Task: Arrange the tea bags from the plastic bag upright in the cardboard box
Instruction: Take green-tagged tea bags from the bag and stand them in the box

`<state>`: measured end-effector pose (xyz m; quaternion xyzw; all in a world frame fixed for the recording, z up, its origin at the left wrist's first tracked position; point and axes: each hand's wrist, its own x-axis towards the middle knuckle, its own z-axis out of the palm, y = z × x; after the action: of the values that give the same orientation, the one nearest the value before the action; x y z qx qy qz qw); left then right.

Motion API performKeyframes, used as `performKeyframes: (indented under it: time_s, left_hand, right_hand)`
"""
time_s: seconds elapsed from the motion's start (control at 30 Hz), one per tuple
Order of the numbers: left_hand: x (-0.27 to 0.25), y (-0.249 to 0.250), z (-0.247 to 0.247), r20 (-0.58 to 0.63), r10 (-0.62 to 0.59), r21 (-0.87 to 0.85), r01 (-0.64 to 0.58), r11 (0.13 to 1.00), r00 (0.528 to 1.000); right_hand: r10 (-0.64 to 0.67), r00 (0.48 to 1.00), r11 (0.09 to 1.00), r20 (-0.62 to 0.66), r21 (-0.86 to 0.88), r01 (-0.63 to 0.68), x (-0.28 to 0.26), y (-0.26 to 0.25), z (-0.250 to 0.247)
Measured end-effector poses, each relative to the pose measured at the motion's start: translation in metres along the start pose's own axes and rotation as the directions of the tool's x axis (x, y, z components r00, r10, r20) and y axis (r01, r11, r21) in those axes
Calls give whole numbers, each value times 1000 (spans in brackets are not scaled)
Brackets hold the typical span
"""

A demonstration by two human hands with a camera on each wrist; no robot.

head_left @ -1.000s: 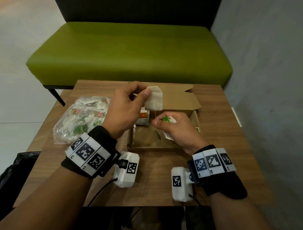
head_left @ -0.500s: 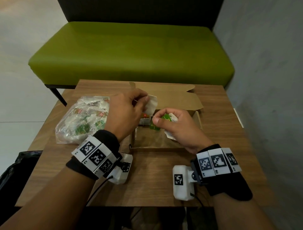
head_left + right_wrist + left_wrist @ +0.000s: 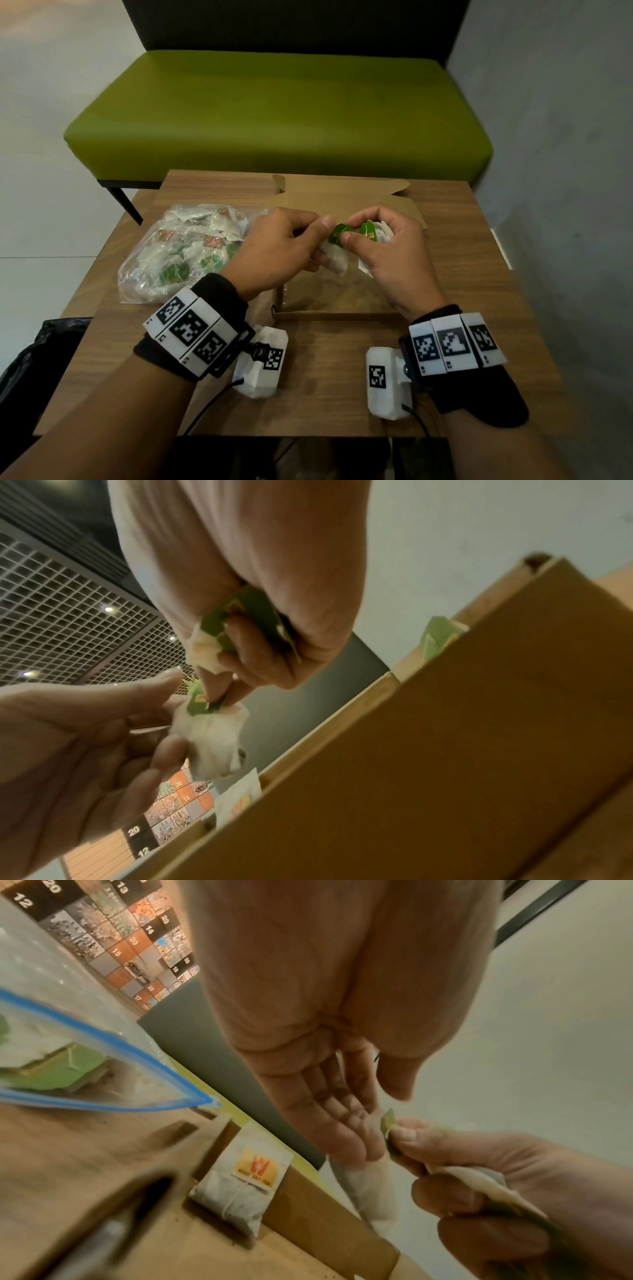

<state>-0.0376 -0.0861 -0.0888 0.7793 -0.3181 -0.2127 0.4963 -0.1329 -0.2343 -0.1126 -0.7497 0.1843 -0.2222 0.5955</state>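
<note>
Over the open cardboard box (image 3: 334, 313) my two hands meet. My left hand (image 3: 317, 234) holds a white tea bag (image 3: 337, 265) (image 3: 371, 1191) (image 3: 212, 737) by its top. My right hand (image 3: 352, 228) pinches that bag's green tag (image 3: 335, 234) (image 3: 200, 700) between thumb and forefinger. Its other fingers curl round a second tea bag (image 3: 368, 231) (image 3: 240, 620) with a green tag. One tea bag with an orange tag (image 3: 246, 1177) stands upright at the box's left end. The clear plastic bag (image 3: 178, 253) with several tea bags lies to the left of the box.
The box's lid flap (image 3: 342, 197) lies open toward the far table edge. A green bench (image 3: 274, 113) stands behind the wooden table (image 3: 325, 377). A grey wall (image 3: 548, 171) runs along the right. Another green tag (image 3: 438, 634) shows at the box's right end.
My left hand has lowered its tea bag from above the lid flap toward my right hand. The right hand has come up and taken hold of that bag's green tag.
</note>
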Motion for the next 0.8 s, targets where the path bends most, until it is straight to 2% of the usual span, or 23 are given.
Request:
performKeyframes:
  time_s: [0.23,0.33,0.43,0.53,0.67,0.8]
  left_hand:
    - [5,7,8,-37,3,79,0,997,999]
    - [10,10,14,-79,-22,83,29,996,997]
    - [16,12,20,-96,-29,128,42,991,995]
    - [21,14,30,-92,-30,184,47,982,995]
    - [27,18,43,-67,-52,228,66,971,996]
    - [31,17,46,-81,-75,272,94,958,994]
  right_hand:
    - [23,999,999,-34,-36,-24,-3,-8,-11]
    - [75,992,975,-102,-201,-95,-3,-9,-35]
    - [144,982,851,-119,-492,-184,-8,-6,-59]
    - [203,978,713,-47,-678,-180,-15,-3,-67]
    - [286,957,579,55,-805,-127,-21,-6,-66]
    - [196,974,570,111,-822,-21,-21,-9,-58]
